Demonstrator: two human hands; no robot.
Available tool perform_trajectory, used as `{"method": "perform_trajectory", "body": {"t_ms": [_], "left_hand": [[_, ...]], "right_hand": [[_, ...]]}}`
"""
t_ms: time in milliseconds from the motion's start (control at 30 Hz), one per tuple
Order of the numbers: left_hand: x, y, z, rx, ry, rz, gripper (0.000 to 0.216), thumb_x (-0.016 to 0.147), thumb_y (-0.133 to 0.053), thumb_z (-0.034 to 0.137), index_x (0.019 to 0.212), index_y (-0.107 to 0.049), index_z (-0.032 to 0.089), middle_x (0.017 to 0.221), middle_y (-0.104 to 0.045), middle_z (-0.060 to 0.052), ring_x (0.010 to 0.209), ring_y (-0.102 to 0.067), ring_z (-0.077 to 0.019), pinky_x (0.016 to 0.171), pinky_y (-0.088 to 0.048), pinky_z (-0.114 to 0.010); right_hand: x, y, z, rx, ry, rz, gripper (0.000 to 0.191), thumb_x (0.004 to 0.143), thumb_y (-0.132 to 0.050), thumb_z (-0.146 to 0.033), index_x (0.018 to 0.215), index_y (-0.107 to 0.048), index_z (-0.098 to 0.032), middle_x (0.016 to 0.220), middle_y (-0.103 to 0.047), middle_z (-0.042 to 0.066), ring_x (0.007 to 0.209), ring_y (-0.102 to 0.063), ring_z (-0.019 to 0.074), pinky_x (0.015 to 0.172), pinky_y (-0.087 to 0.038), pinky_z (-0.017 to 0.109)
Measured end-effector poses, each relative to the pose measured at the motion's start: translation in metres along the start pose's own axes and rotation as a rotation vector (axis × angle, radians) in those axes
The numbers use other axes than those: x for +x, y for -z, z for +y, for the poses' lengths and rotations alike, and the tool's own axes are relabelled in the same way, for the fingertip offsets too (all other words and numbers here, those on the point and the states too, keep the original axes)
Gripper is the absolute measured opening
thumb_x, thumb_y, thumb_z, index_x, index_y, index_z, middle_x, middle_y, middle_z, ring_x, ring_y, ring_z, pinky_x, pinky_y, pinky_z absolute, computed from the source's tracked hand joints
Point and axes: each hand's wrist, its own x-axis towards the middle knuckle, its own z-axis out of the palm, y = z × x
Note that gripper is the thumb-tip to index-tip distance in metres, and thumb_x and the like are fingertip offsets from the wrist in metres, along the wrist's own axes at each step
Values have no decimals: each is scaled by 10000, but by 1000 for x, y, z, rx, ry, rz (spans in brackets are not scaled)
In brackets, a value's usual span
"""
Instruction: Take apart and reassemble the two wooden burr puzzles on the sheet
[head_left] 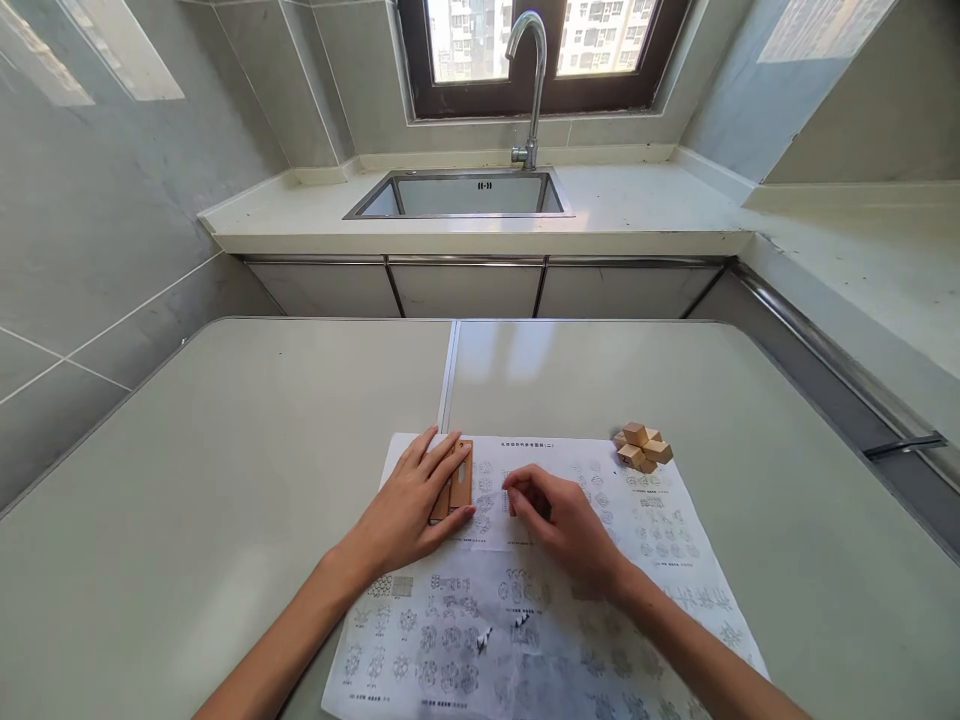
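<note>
My left hand (411,505) lies on a printed instruction sheet (525,620) with its fingers stretched flat over flat brown wooden pieces (459,478), pressing them down. My right hand (559,520) rests on the sheet just to the right, fingers curled in a pinch on something small I cannot make out. An assembled light wooden burr puzzle (642,447) sits at the sheet's far right corner, apart from both hands.
The sheet lies on a pale table (225,480) with a seam down the middle. Beyond it is a counter with a steel sink (461,195) and tall tap (534,85) under a window. Tiled wall at left, a metal rail (892,445) at right.
</note>
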Motion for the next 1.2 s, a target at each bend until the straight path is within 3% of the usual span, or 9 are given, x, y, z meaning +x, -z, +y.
{"method": "perform_trajectory", "body": {"t_ms": [267, 500, 567, 633, 700, 767, 933, 1200], "left_hand": [[27, -18, 22, -86, -92, 65, 764, 976, -677, 535, 1620, -363, 268, 1641, -478, -110, 1594, -300, -371, 1275, -379, -609], [27, -16, 27, -159, -121, 77, 831, 912, -766, 526, 1595, -360, 282, 1563, -538, -116, 1502, -424, -352, 1236, -439, -556], [26, -14, 27, -170, -131, 72, 837, 905, -782, 495, 1595, -358, 283, 1552, -535, -124, 1487, -440, -351, 1232, -438, -555], [24, -11, 25, -179, -138, 67, 860, 902, -790, 473, 1609, -336, 290, 1560, -516, -133, 1487, -440, -357, 1230, -436, -562], [21, -8, 21, -189, -138, 58, 893, 899, -793, 470, 1629, -306, 301, 1577, -495, -138, 1494, -436, -364, 1227, -437, -570], [18, -4, 14, -198, -137, 51, 908, 893, -799, 475, 1634, -298, 313, 1581, -493, -137, 1491, -440, -366, 1224, -438, -571], [13, 3, -2, -188, -136, 57, 904, 870, -815, 516, 1611, -339, 315, 1543, -544, -126, 1450, -478, -358, 1203, -450, -557], [15, 0, -4, -187, -126, 82, 917, 823, -855, 553, 1585, -398, 328, 1488, -608, -106, 1404, -507, -351, 1170, -468, -541]], "right_hand": [[0, 0, 0, 74, -48, 99, 162, 1051, -517, -333, 1055, -637, -225, 779, -660, 1, 640, -586, 166, 611, -474, 281], [-1, -1, -1, 12, -23, 113, 126, 1048, -529, -292, 1054, -642, -235, 849, -685, 21, 665, -608, 173, 617, -508, 300], [-1, -1, -2, -54, 48, 133, 108, 1026, -558, -265, 1089, -642, -240, 975, -695, 57, 782, -660, 202, 700, -566, 328], [-1, -1, -2, -137, 134, 139, 215, 987, -597, -227, 1197, -635, -251, 1185, -672, 107, 1042, -686, 262, 902, -602, 407], [-2, -2, -2, -216, 184, 123, 397, 948, -639, -208, 1336, -594, -273, 1378, -604, 137, 1289, -610, 318, 1079, -554, 500], [-3, -3, -1, -281, 205, 89, 531, 927, -681, -225, 1434, -539, -292, 1499, -541, 144, 1414, -529, 345, 1154, -508, 554], [-5, -8, 4, -409, 283, 3, 694, 923, -741, -304, 1548, -442, -291, 1608, -485, 147, 1520, -423, 369, 1208, -450, 614], [-7, -12, 11, -472, 264, 28, 744, 906, -767, -276, 1569, -431, -285, 1666, -427, 145, 1553, -386, 364, 1218, -439, 623]]}}
